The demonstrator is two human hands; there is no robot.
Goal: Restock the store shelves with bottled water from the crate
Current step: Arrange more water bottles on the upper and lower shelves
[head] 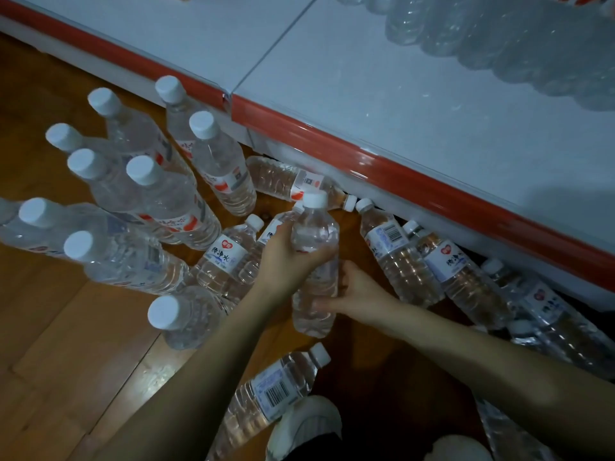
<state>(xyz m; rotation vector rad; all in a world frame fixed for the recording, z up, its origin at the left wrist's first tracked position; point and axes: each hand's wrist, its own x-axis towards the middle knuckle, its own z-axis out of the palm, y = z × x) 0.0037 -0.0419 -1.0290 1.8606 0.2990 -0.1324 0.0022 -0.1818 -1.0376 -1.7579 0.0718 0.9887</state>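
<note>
The bottle [314, 234] in hand is a clear water bottle with a white cap. It is held almost upright above the floor, a little in front of the shelf [366, 94]. The left hand [283, 257] grips its upper body, with the fingers curled around it. The right hand [357, 291] holds the lower part, with the thumb on the near side and the fingers wrapped behind. So both hands are closed on this one bottle.

I judge that the step in hand is the pick-up: one bottle is taken from the floor to go on the shelf. The next move calls for lifting it over the red edge strip [366, 161] and setting it upright near the shelved bottles [499, 44] at the back right, where bare board is free.

Around the hands many more bottles wait. A standing group [166, 201] is at the left, and lying bottles [399, 261] rest along the foot of the shelf. One more [269, 390] lies beside a white shoe [306, 424]. The floor [66, 327] is of brown wooden boards. The shelf board is pale grey with a seam, and the light is dim. No crate is in view.
</note>
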